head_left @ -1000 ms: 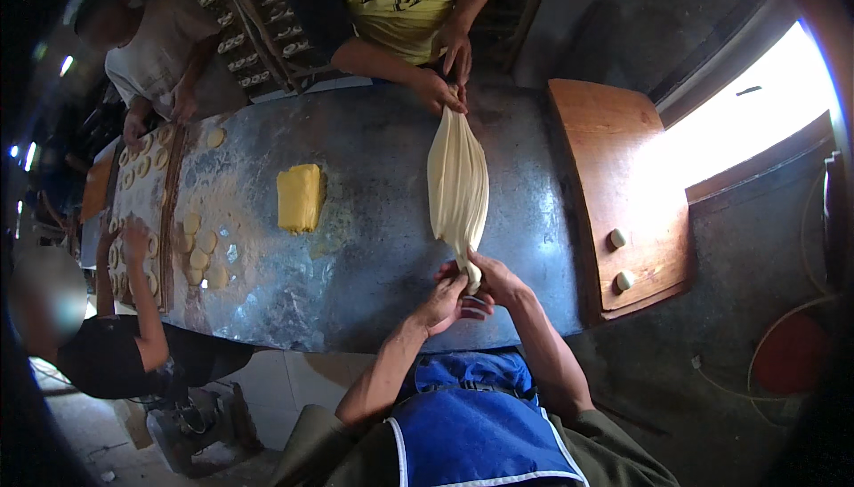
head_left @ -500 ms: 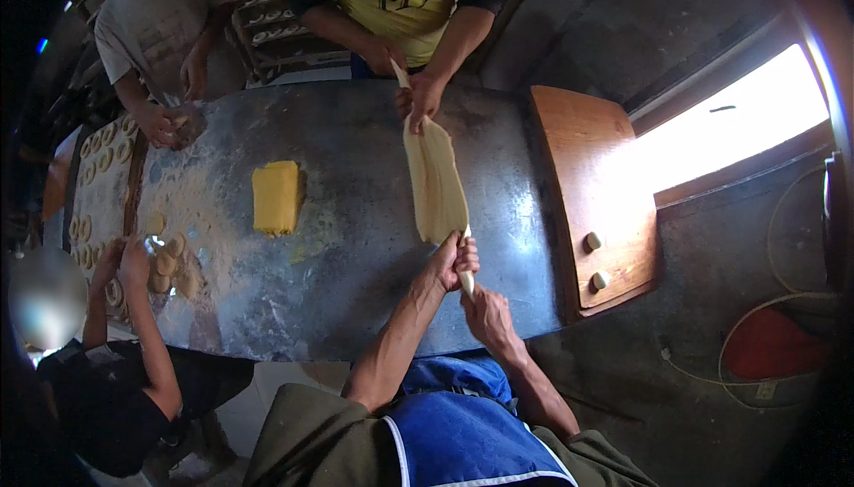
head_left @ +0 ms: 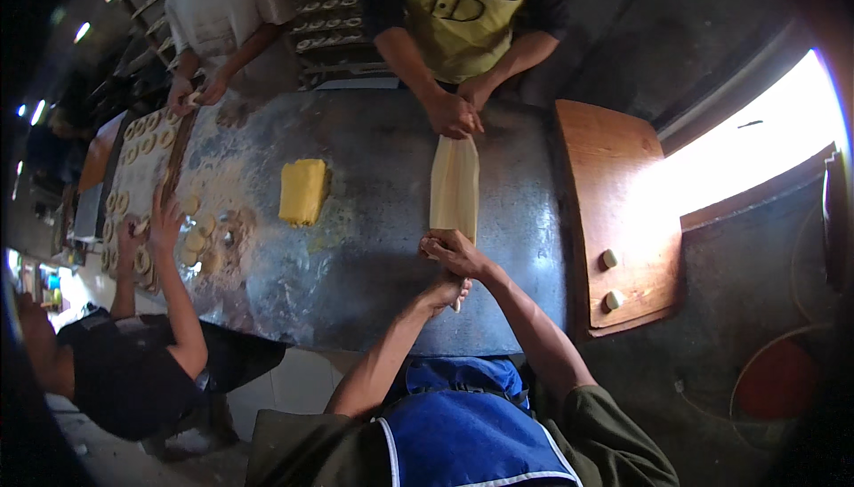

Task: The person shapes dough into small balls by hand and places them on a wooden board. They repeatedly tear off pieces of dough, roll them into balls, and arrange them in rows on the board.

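Note:
A long pale strip of dough (head_left: 455, 186) with lengthwise ridges stretches over the dark table between me and a person in a yellow shirt opposite. Its near end is closed in my left hand (head_left: 447, 293), and a small tip pokes out below those fingers. Just beyond, my right hand (head_left: 452, 252) crosses over and grips the strip where it narrows, with its fingers curled. My wrists are crossed close together. The far end is bunched in the hands (head_left: 456, 115) of the person opposite.
A yellow block (head_left: 302, 192) lies left of the strip on the dark table (head_left: 374, 291). Farther left are flour, small dough rounds (head_left: 196, 236) and a tray of dough rings (head_left: 142, 144), with two people working there. A wooden board (head_left: 614, 193) at right holds two dough balls.
My right hand has moved from below my left hand to above it, onto the strip. The strip hangs straighter, and the other person's hands have come together on its far end.

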Action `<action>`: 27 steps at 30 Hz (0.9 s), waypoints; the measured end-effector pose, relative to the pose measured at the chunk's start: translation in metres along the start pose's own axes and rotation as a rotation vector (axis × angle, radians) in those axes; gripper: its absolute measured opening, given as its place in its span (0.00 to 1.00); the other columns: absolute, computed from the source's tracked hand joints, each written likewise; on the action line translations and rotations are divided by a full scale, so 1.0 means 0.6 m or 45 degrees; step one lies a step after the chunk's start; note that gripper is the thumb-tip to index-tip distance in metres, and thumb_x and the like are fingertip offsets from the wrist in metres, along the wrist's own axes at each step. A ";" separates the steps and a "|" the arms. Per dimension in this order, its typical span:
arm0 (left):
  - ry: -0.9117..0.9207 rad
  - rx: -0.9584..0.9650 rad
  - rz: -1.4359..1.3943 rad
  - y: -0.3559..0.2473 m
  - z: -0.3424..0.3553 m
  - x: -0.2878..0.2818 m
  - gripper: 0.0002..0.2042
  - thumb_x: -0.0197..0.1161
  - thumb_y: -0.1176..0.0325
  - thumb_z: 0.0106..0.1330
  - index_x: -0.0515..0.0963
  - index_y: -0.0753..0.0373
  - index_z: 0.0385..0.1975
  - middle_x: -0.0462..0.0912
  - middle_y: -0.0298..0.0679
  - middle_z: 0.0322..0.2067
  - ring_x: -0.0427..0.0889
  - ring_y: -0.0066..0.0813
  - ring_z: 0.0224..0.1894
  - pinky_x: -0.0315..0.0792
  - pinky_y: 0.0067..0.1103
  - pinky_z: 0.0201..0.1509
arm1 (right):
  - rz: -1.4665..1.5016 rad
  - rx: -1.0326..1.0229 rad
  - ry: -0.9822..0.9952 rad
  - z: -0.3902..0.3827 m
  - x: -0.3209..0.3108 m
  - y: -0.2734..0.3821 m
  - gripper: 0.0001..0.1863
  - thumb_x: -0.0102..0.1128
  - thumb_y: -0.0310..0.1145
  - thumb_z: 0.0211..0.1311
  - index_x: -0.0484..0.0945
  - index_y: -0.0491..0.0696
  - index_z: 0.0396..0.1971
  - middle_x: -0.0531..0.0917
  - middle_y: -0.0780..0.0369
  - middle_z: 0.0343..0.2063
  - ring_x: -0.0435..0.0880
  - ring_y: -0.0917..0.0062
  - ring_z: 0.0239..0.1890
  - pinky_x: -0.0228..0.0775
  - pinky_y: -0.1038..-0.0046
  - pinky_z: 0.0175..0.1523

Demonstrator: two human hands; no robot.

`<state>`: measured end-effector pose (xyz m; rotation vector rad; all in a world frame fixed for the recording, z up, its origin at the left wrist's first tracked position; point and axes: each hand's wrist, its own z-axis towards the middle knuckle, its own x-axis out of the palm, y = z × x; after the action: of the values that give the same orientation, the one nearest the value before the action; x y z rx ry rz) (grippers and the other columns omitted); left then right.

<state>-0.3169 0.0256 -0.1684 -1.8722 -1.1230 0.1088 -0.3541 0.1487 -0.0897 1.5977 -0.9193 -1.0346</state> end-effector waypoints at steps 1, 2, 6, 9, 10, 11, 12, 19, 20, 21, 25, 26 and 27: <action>-0.050 0.011 0.160 0.011 0.001 -0.002 0.15 0.49 0.57 0.78 0.77 0.63 0.46 0.81 0.43 0.28 0.85 0.38 0.33 0.79 0.35 0.40 | -0.025 -0.034 -0.033 0.006 0.008 -0.024 0.16 0.51 0.38 0.76 0.79 0.40 0.34 0.81 0.63 0.30 0.76 0.78 0.35 0.71 0.70 0.44; -0.146 0.137 0.422 0.015 -0.003 -0.003 0.15 0.49 0.58 0.78 0.76 0.64 0.43 0.82 0.46 0.28 0.85 0.43 0.33 0.78 0.37 0.39 | -0.075 -0.058 -0.063 0.007 0.013 -0.043 0.16 0.50 0.37 0.76 0.77 0.41 0.32 0.80 0.63 0.28 0.75 0.78 0.33 0.70 0.70 0.41; -0.364 0.357 1.062 -0.033 -0.087 0.022 0.17 0.47 0.61 0.77 0.72 0.70 0.33 0.82 0.60 0.33 0.84 0.60 0.39 0.72 0.47 0.40 | -0.225 -0.115 -0.135 0.008 0.029 -0.070 0.16 0.47 0.36 0.73 0.74 0.41 0.28 0.77 0.64 0.25 0.73 0.79 0.29 0.68 0.70 0.36; 0.258 0.656 0.695 -0.119 -0.163 0.035 0.18 0.44 0.61 0.78 0.71 0.67 0.28 0.78 0.48 0.25 0.78 0.46 0.28 0.69 0.40 0.39 | 0.051 -0.052 -0.104 0.028 0.023 -0.066 0.16 0.48 0.38 0.72 0.75 0.42 0.29 0.80 0.65 0.26 0.74 0.79 0.31 0.68 0.72 0.38; 0.210 0.781 0.743 -0.135 -0.175 0.039 0.18 0.45 0.61 0.78 0.71 0.67 0.29 0.78 0.46 0.25 0.77 0.44 0.27 0.70 0.37 0.39 | 0.085 0.020 -0.046 0.026 0.020 -0.066 0.16 0.49 0.38 0.71 0.76 0.43 0.29 0.80 0.66 0.26 0.75 0.79 0.32 0.68 0.72 0.39; 0.178 0.975 0.732 -0.144 -0.185 0.041 0.17 0.45 0.62 0.78 0.72 0.66 0.29 0.79 0.44 0.25 0.77 0.43 0.26 0.71 0.34 0.38 | 0.506 -0.045 -0.070 0.013 0.019 -0.067 0.16 0.49 0.39 0.73 0.80 0.42 0.33 0.84 0.63 0.34 0.80 0.77 0.38 0.72 0.72 0.46; 0.127 1.094 0.792 -0.139 -0.195 0.043 0.17 0.46 0.62 0.78 0.72 0.66 0.30 0.79 0.42 0.25 0.76 0.41 0.25 0.72 0.30 0.37 | 0.616 -0.020 -0.184 -0.013 0.016 -0.072 0.16 0.49 0.39 0.74 0.81 0.42 0.36 0.84 0.62 0.36 0.81 0.76 0.41 0.72 0.71 0.49; -0.840 0.969 1.051 0.039 -0.241 -0.022 0.12 0.56 0.67 0.72 0.69 0.65 0.50 0.78 0.49 0.43 0.79 0.44 0.39 0.69 0.41 0.48 | -0.479 -0.082 -0.242 -0.389 -0.032 -0.139 0.20 0.50 0.37 0.76 0.79 0.47 0.61 0.77 0.53 0.61 0.75 0.60 0.63 0.63 0.59 0.69; -0.779 1.050 1.409 0.037 -0.236 -0.061 0.16 0.58 0.66 0.72 0.66 0.65 0.53 0.76 0.51 0.47 0.77 0.46 0.43 0.66 0.44 0.52 | -0.816 -0.175 -0.180 -0.398 -0.040 -0.144 0.21 0.51 0.38 0.75 0.78 0.48 0.62 0.73 0.52 0.65 0.71 0.58 0.67 0.59 0.54 0.72; -0.703 1.195 1.762 0.029 -0.221 -0.092 0.20 0.59 0.65 0.71 0.62 0.66 0.57 0.73 0.53 0.50 0.75 0.49 0.47 0.63 0.47 0.56 | -1.217 -0.346 -0.136 -0.404 -0.048 -0.149 0.22 0.52 0.38 0.73 0.77 0.50 0.63 0.70 0.52 0.69 0.67 0.57 0.72 0.54 0.50 0.75; -1.463 0.962 1.706 0.013 -0.106 -0.107 0.23 0.65 0.61 0.67 0.65 0.67 0.52 0.73 0.51 0.45 0.73 0.51 0.49 0.62 0.45 0.56 | -1.469 0.163 -0.545 -0.285 -0.005 -0.136 0.35 0.60 0.43 0.66 0.65 0.51 0.71 0.59 0.50 0.73 0.60 0.51 0.73 0.45 0.49 0.77; -1.381 0.964 1.648 0.014 -0.096 -0.100 0.22 0.65 0.63 0.68 0.64 0.68 0.52 0.72 0.52 0.44 0.73 0.52 0.48 0.63 0.44 0.56 | -1.332 0.080 -0.581 -0.249 0.022 -0.129 0.33 0.61 0.43 0.65 0.66 0.48 0.68 0.63 0.50 0.69 0.63 0.52 0.70 0.49 0.50 0.74; -1.353 0.947 1.528 0.026 -0.086 -0.078 0.21 0.64 0.64 0.68 0.64 0.68 0.52 0.72 0.52 0.44 0.73 0.52 0.47 0.64 0.43 0.55 | -1.175 0.059 -0.683 -0.234 0.044 -0.120 0.31 0.62 0.43 0.64 0.68 0.46 0.64 0.67 0.50 0.65 0.66 0.52 0.66 0.53 0.51 0.71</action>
<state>-0.3089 -0.0457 -0.1666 -1.4620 -0.2370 2.0439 -0.2079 0.1863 -0.1433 1.8512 -0.4998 -2.1654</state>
